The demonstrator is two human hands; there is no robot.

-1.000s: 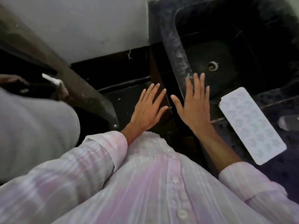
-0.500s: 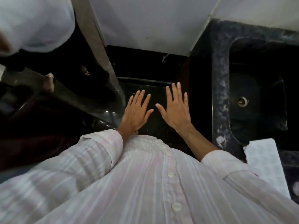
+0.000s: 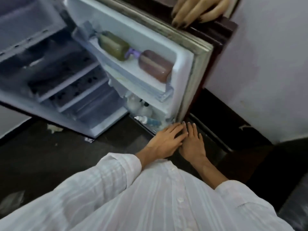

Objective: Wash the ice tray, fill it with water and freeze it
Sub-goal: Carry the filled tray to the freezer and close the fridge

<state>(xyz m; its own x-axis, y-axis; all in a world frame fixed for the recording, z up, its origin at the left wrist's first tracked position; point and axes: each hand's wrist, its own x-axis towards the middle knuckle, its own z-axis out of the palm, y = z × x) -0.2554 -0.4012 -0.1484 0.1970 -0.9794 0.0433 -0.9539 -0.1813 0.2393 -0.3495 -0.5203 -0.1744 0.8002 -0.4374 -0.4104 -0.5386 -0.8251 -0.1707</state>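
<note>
Empty hands before the open fridge, ice tray out of view.
The left hand (image 3: 164, 140) and the right hand (image 3: 193, 144) are flat side by side, fingers straight, holding nothing. The view has turned away from the sink: now the fridge door (image 3: 183, 75) stands open at 12 o'clock, the shelves (image 3: 66, 90) at 10 o'clock. The ice tray, a moment ago at 3 o'clock of the right hand, is not visible, so I judge the washing not yet begun.
</note>
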